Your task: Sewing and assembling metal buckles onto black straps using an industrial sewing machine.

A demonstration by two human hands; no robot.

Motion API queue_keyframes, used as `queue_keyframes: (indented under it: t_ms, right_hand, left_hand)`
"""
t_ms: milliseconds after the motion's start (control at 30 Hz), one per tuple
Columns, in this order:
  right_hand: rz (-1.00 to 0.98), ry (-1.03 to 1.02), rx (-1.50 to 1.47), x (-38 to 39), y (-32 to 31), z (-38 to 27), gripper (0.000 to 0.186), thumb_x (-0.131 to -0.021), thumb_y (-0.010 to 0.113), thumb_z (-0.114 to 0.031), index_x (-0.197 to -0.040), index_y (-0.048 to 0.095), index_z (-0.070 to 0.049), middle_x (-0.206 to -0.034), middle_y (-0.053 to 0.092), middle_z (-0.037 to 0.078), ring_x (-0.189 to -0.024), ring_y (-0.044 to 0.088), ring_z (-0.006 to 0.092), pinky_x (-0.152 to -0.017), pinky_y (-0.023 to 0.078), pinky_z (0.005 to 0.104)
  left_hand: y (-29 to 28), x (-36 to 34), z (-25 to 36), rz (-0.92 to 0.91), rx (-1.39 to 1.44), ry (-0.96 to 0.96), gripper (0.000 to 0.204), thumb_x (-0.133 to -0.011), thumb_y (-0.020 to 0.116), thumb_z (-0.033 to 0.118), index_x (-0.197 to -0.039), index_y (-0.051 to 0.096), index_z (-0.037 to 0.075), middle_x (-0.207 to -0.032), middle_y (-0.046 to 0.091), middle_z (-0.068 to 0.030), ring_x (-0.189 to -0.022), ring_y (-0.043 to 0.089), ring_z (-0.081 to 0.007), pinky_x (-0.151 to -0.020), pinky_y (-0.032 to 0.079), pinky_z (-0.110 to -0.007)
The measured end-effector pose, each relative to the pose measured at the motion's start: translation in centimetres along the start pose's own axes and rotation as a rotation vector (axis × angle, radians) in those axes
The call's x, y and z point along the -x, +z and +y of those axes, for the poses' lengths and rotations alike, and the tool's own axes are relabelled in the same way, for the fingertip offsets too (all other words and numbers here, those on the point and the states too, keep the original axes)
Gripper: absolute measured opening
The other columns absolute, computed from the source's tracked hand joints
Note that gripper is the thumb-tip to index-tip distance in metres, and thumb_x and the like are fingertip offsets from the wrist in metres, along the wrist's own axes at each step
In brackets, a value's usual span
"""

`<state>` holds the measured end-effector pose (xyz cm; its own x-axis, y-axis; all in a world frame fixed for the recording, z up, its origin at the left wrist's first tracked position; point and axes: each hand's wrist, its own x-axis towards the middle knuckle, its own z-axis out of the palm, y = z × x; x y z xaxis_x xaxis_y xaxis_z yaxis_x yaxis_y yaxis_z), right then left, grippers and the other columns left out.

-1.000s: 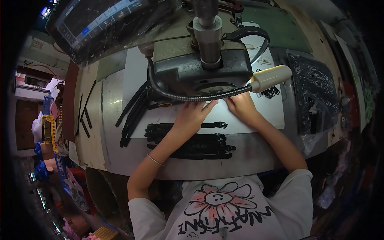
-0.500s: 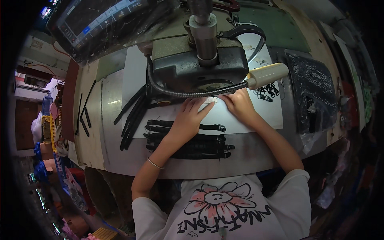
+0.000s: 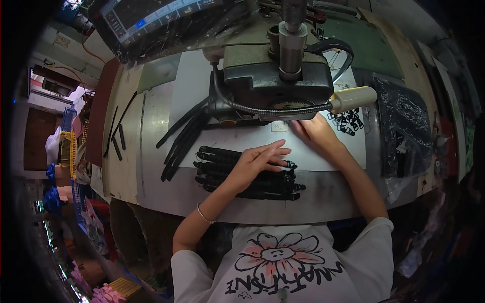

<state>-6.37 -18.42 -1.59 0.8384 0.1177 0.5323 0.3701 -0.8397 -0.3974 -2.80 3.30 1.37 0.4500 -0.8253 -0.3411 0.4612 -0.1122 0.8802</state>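
Note:
My left hand [image 3: 258, 160] hovers at the right part of a bundle of black webbing straps [image 3: 214, 169], its fingers apart and nothing visible in them. The straps lie side by side near the table's front edge, several with small fittings at their ends. My right hand [image 3: 321, 132] rests on the white work surface [image 3: 323, 157], close under the head of a sewing machine [image 3: 278, 81]. Its fingertips are partly hidden at the machine, so what they touch does not show. A small pale plate [image 3: 280, 126] lies just left of those fingers.
More black straps [image 3: 184, 144] lie fanned out left of the machine. Small black buckles [image 3: 346, 121] are heaped to the right, beside a clear plastic bag [image 3: 404, 131] with dark contents. A lamp [image 3: 353, 99] on a flexible neck crosses the machine's front. A screen [image 3: 151, 20] stands behind left.
My left hand has drawn back from the machine toward me, down over the strap bundle, and its fingers have spread. My right hand stays by the machine. The whole view has shifted slightly.

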Motion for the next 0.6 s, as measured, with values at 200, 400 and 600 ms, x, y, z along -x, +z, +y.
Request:
queue_keyframes:
  t_ms: [200,400,600]
  right_hand:
    - [0.078,-0.288,-0.182,0.4,-0.7,-5.5,0.011,-0.068,0.065,-0.005,-0.073,0.055,-0.004,-0.066,0.048,0.005,-0.057,0.047,0.0206,-0.051,0.039,0.0311]
    - [-0.074,0.187,-0.412,-3.4,5.1,-7.7,0.016,-0.082,0.058,-0.014,-0.082,0.059,0.002,-0.078,0.058,0.016,-0.072,0.057,0.0314,-0.064,0.045,0.0383]
    - [-0.149,0.275,-0.470,-7.8,15.4,-7.3,0.041,-0.086,0.044,-0.030,-0.069,0.064,0.001,-0.067,0.060,0.021,-0.066,0.061,0.0360,-0.065,0.047,0.0438]
  left_hand:
    - [1.1,-0.6,-1.4,0.084,0.383,-0.143,0.037,-0.096,0.035,0.033,-0.116,0.048,0.004,-0.103,0.056,-0.0073,-0.095,0.058,-0.0166,-0.077,0.052,-0.030]
    - [0.3,3.5,-1.5,0.036,0.318,-0.265,0.037,-0.096,0.032,0.025,-0.119,0.042,-0.002,-0.113,0.056,-0.0160,-0.083,0.060,-0.0169,-0.072,0.052,-0.027]
    - [-0.7,7.2,-1.7,0.126,0.200,-0.267,0.025,-0.094,0.040,0.022,-0.108,0.044,0.001,-0.108,0.059,-0.0184,-0.074,0.061,-0.0147,-0.063,0.051,-0.023]
